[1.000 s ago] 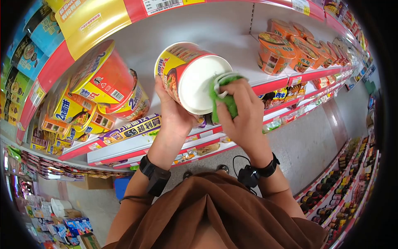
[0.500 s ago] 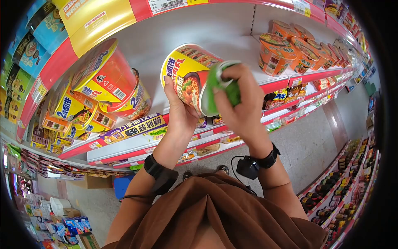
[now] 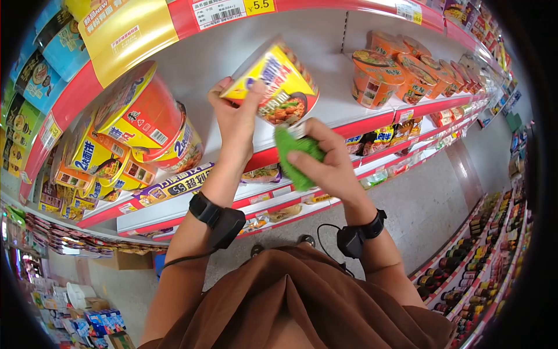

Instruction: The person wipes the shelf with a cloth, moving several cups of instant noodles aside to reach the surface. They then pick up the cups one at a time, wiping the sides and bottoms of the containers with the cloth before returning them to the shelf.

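Note:
My left hand (image 3: 237,113) grips a yellow and red instant noodle cup (image 3: 285,87) near its wide end, thumb across the printed side. The cup is tilted above the white shelf, its noodle-bowl picture facing me. Bunched in my right hand (image 3: 328,160) is a green cloth (image 3: 299,156), pinched between thumb and fingers. The cloth is just below the cup's narrow end and overlaps it slightly in this view. Both wrists wear black straps with a small box and a cable.
Stacked red and yellow noodle cups (image 3: 139,113) stand on the left of the shelf. Rows of orange noodle cups (image 3: 378,78) are at the right. A red shelf edge with a price strip (image 3: 174,185) runs below. Bottles (image 3: 459,273) line a shelf at the lower right.
The cup has moved up and turned more upright, its wide end swinging up. The green cloth has come off the cup's base and moved down toward me. The view has shifted slightly.

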`<state>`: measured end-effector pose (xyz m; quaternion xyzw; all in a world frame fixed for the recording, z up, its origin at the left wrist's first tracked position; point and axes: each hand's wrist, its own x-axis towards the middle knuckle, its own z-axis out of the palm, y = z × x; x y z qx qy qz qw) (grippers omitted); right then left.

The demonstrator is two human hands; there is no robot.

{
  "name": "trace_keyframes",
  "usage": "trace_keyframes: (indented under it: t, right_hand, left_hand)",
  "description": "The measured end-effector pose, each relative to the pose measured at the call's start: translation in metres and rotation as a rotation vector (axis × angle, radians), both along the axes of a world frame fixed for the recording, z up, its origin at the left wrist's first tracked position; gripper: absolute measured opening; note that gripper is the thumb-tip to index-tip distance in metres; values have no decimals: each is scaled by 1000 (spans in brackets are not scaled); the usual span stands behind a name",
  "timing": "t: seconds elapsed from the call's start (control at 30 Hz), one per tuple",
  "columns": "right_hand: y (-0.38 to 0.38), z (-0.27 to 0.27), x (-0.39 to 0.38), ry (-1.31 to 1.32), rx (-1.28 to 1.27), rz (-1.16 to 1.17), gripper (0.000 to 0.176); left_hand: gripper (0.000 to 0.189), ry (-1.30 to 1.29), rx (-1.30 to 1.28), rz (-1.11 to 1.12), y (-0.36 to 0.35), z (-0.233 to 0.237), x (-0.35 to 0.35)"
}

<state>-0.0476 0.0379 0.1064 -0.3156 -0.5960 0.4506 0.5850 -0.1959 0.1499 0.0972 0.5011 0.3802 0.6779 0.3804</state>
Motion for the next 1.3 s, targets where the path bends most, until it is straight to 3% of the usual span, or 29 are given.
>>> trace_keyframes:
  t: [0.07, 0.2, 0.4, 0.47, 0.67, 0.8, 0.83, 0.9, 0.97, 1.03, 1.1, 1.2, 1.23, 1.3]
  right_hand:
    - [3, -2, 26, -39, -34, -79, 19]
    - [-2, -4, 48, 226, -35, -398, 25]
    - [-8, -16, 78, 257, -74, -430, 27]
    - [-8, -21, 80, 248, -50, -437, 28]
    - [-6, -36, 88, 189, -78, -389, 28]
    - [0, -36, 82, 191, -92, -358, 29]
    - [1, -30, 74, 175, -77, -363, 30]
    - [6, -31, 69, 168, -96, -322, 36]
    - [11, -26, 54, 174, -113, -282, 37]
    - [16, -22, 42, 172, -159, -194, 34]
    - [23, -21, 27, 170, -164, -166, 33]
    - [28, -18, 3, 149, -181, -137, 30]
    - [30, -20, -1, 125, -178, -104, 29]
    - [32, -17, -10, 92, -149, -40, 28]
  left_hand:
    - [71, 3, 65, -50, 3, 3, 9]
    - [87, 27, 205, -246, 22, -11, 27]
    - [94, 233, 289, -305, 26, -12, 63]
    - [98, 324, 307, -231, 25, -15, 67]
    - [120, 443, 283, -184, 13, -21, 55]
    - [99, 534, 274, -272, -21, -8, 9]
    - [80, 444, 250, -402, -33, 0, -10]
    - [63, 402, 202, -529, -49, 10, -50]
    - [41, 333, 249, -461, -58, 3, -87]
    - [31, 223, 275, -294, -79, 11, -122]
    - [30, 295, 442, 29, -94, 21, -152]
    - [59, 391, 429, 572, -99, 17, -166]
    - [59, 384, 424, 582, -97, 18, -165]
    - [93, 452, 454, 609, -88, 24, -158]
